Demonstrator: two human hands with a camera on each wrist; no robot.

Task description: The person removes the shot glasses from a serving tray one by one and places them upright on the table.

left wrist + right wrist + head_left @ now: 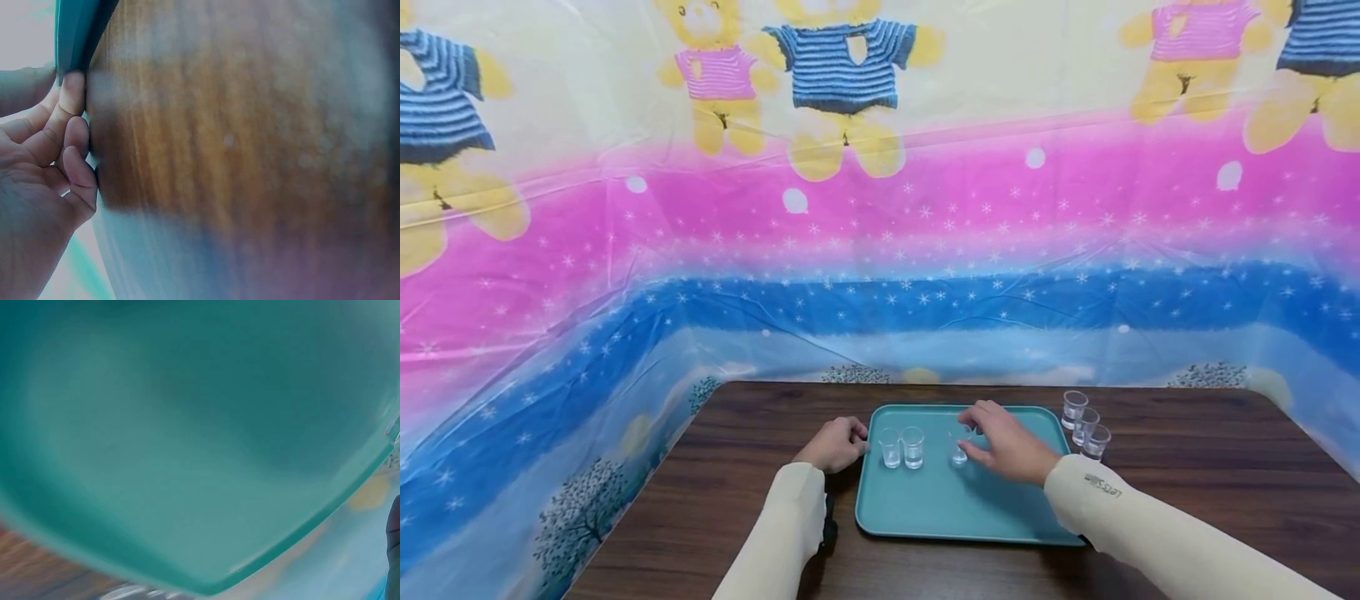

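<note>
A teal tray (pixel 917 512) lies on the table. Two clear shot glasses, one at the left (pixel 891 448) and one beside it (pixel 913 448), stand upright close together on its left half. My right hand (pixel 1003 446) is over the tray, thumb and index finger curved round a third clear shot glass (pixel 957 454), partly hidden by the fingers. In the right wrist view only a sliver of glass and part of a finger (pixel 394 550) show. At the tray's left edge my left hand (pixel 837 443) pinches the rim (pixel 74 37) between thumb and fingers.
Three more clear shot glasses (pixel 1084 427) stand in a slanting row on the dark wooden table (pixel 737 467), just right of the tray. A patterned cloth (pixel 880 308) with bears hangs behind the table and along its sides.
</note>
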